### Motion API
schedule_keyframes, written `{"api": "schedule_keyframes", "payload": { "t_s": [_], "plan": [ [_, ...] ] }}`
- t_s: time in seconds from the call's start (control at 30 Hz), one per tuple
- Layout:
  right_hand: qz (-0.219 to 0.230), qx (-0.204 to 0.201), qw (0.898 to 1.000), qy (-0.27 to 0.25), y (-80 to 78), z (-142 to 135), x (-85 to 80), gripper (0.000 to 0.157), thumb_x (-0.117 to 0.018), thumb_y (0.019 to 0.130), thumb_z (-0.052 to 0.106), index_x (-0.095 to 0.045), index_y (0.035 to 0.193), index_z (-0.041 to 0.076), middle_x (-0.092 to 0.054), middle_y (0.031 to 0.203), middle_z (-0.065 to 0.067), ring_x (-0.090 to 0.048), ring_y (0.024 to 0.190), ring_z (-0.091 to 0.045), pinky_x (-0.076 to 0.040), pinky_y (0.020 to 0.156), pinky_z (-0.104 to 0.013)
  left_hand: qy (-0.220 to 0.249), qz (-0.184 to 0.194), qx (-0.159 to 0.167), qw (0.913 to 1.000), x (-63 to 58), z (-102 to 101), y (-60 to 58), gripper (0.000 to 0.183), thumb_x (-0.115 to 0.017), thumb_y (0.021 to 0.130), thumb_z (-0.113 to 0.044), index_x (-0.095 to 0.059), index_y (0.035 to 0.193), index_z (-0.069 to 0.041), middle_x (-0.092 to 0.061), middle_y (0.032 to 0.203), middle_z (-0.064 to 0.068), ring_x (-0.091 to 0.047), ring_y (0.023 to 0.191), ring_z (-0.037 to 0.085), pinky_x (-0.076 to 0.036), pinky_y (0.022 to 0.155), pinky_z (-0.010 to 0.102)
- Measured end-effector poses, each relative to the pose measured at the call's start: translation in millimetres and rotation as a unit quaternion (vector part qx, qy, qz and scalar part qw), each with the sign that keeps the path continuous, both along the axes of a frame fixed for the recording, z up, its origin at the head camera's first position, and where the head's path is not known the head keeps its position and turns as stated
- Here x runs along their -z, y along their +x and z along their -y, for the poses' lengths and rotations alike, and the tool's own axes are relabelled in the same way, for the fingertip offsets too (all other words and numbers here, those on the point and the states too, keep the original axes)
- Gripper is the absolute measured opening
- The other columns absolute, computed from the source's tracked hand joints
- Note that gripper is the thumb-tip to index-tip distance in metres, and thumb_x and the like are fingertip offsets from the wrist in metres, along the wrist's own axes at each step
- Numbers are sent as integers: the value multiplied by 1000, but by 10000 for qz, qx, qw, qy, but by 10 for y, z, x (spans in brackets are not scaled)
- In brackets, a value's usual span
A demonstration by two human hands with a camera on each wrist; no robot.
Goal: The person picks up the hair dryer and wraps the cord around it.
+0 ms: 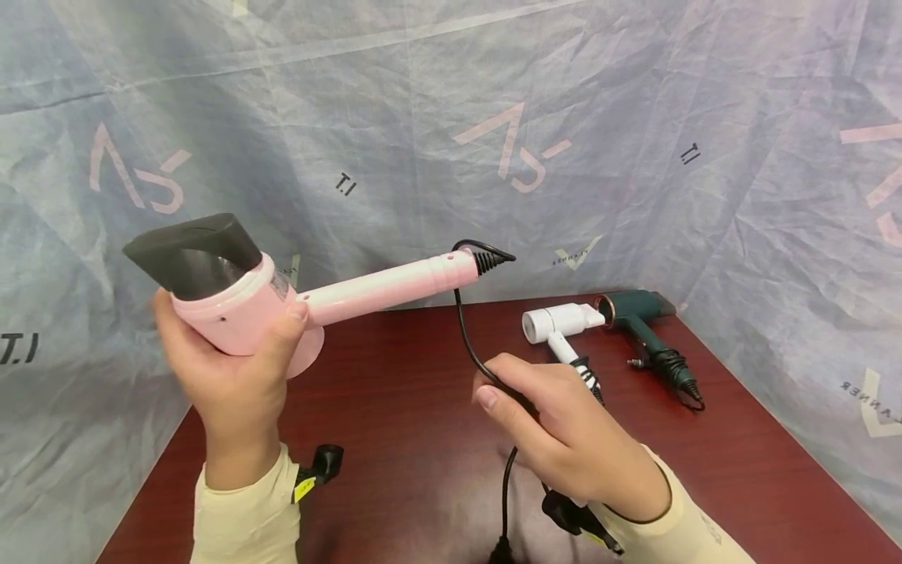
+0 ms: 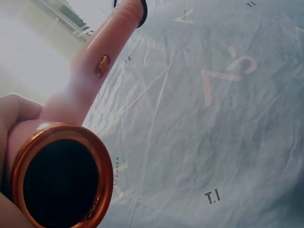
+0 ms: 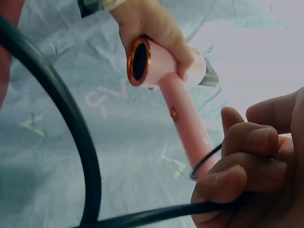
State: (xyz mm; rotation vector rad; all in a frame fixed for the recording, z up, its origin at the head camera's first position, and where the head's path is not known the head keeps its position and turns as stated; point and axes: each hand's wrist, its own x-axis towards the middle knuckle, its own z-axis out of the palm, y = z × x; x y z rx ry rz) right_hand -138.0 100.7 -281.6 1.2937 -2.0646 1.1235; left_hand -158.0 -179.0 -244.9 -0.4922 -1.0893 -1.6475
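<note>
L hand (image 1: 232, 392) gripped pink dryer (image 1: 243, 319) by its barrel, 9 o'clk, handle (image 1: 395, 287) aimed btwn 2 & 3, prob. to free it; R hand (image 1: 571, 431) held blk cord (image 1: 463, 325), 5 o'clk, prob. controlling slack.

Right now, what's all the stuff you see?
Table: one, red-brown, below
Pink hair dryer: one, pink, black nozzle, above table
Cord: one, black, centre
White hair dryer: one, white, table's right
Green hair dryer: one, green, far right
Wrapped cords: two, black, on those dryers
Sheeting: count unclear, grey, behind table
Wrist devices: two, black, on wrists
Sleeves: two, cream, on arms
Left fingers: one set, round pink dryer
Right fingers: one set, on cord
</note>
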Motion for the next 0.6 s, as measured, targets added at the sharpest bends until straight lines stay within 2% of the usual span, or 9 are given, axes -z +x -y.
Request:
{"api": "schedule_keyframes", "payload": {
  "t_s": [0.07,0.17,0.23,0.33,0.43,0.5,0.6],
  "plan": [
    [-100,167,9998,72,3,-30,-13,20,-59,101,3,-59,94,22,-43,74,13,-41,66,4,-36,60,-9,-211,86,-105,9997,8,-4,4,71,-82,61,16,-55,126,9,-66,112,27,-66,102,37,-54,98,38],
    [-222,430,9986,204,-11,-70,-31,19,-58,102,5,-61,96,22,-46,76,15,-41,66,5,-37,61,-9,-665,370,-446,9961,32,-9,18,72,-84,62,13,-55,128,10,-67,115,24,-66,103,33,-52,98,35],
    [-301,549,9976,280,-27,-94,-39,18,-58,102,5,-62,98,21,-48,78,15,-42,66,4,-38,61,-9,-1035,601,-747,9900,47,-10,34,75,-85,62,12,-55,130,9,-67,118,21,-64,106,30,-50,98,33],
    [-437,678,9962,316,-61,-128,-47,17,-58,102,4,-64,101,20,-49,78,16,-43,66,4,-39,63,-10,-1566,983,-1130,9762,64,-13,64,80,-87,62,8,-55,136,6,-66,123,13,-61,110,26,-47,100,30],
    [-704,763,9945,98,-102,-168,-55,15,-59,101,5,-67,103,18,-48,75,16,-42,64,4,-39,62,-11,-1905,1310,-1186,9657,75,-8,88,83,-87,62,8,-56,139,1,-65,124,5,-60,111,23,-46,100,27],
    [-887,768,9930,-134,-131,-192,-62,14,-60,100,4,-69,104,14,-49,74,15,-42,64,4,-40,62,-12,-2065,1518,-1089,9604,88,6,89,84,-87,62,9,-57,140,-2,-65,121,3,-60,109,22,-47,98,26],
    [-1045,774,9907,-389,-165,-218,-74,13,-60,100,3,-70,105,10,-48,73,13,-40,63,4,-38,61,-12,-2327,1745,-824,9532,133,65,55,88,-88,61,10,-57,141,-8,-67,118,7,-60,105,23,-48,95,27]
  ]
}}
